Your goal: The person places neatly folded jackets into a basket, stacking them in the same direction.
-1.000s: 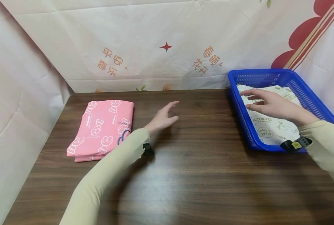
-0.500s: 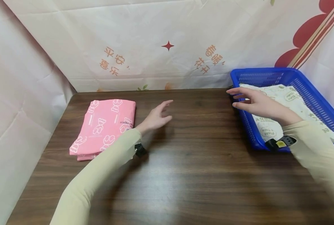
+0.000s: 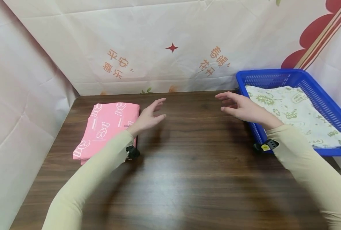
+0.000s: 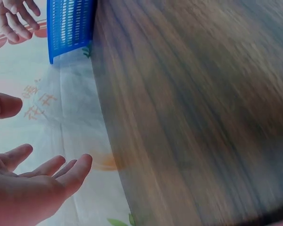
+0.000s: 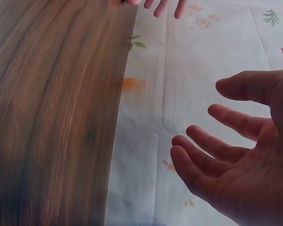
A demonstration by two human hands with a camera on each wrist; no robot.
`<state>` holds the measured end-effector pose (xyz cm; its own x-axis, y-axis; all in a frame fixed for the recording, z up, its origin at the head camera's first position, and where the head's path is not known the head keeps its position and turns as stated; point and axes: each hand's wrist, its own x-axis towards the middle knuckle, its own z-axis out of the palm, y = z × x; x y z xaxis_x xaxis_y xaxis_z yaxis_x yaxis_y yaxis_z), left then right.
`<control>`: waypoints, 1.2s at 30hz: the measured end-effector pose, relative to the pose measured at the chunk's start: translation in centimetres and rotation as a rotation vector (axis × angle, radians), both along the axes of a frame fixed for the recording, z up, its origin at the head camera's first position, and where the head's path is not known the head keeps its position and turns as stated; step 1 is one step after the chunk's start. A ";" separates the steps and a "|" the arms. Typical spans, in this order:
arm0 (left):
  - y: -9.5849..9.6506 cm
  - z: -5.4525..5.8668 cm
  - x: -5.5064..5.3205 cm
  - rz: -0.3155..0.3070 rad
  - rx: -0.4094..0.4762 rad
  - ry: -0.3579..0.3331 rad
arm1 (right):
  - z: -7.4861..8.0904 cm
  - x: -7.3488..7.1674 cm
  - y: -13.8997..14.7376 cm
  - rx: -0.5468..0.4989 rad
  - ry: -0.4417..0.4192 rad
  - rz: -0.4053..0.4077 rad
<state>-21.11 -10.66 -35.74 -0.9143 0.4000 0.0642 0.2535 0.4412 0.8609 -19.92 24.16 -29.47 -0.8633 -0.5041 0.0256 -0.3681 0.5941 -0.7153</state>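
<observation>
My left hand [image 3: 148,118] hovers over the table just right of a folded pink cloth [image 3: 110,124] with white printed figures; the forearm covers the cloth's near right corner. Thumb and fingers are spread apart with nothing between them, as the left wrist view also shows. On the other side, my right hand [image 3: 242,107] is held above the table by the left rim of a blue plastic basket [image 3: 255,132]. Its fingers [image 5: 212,150] are loosely bent and hold nothing. Inside the basket lies a folded white cloth [image 3: 296,111] with green print.
The dark wood table [image 3: 184,179] stands against a pale printed curtain [image 3: 164,25] at the back. More curtain hangs along the left and right sides. Between the two hands lies bare table top.
Both hands have shifted to the left. The right hand has moved from over the white cloth out past the basket's left rim, while the left has come closer to the pink cloth.
</observation>
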 end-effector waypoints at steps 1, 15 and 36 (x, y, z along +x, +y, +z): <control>-0.2 0.1 0.0 0.002 0.003 -0.002 | -0.1 -0.1 -0.3 -0.003 -0.001 0.008; -4.1 -0.4 1.6 0.010 -0.056 -0.053 | -2.2 0.0 -4.3 -0.077 0.018 0.066; -9.7 0.0 4.3 0.052 -0.151 -0.023 | -6.8 -0.1 -8.4 -0.010 -0.087 0.075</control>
<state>-16.78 -20.39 -35.79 -0.9344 0.3560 -0.0140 0.2084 0.5781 0.7889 -19.97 15.77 -36.28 -0.8221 -0.5677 -0.0426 -0.3473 0.5595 -0.7526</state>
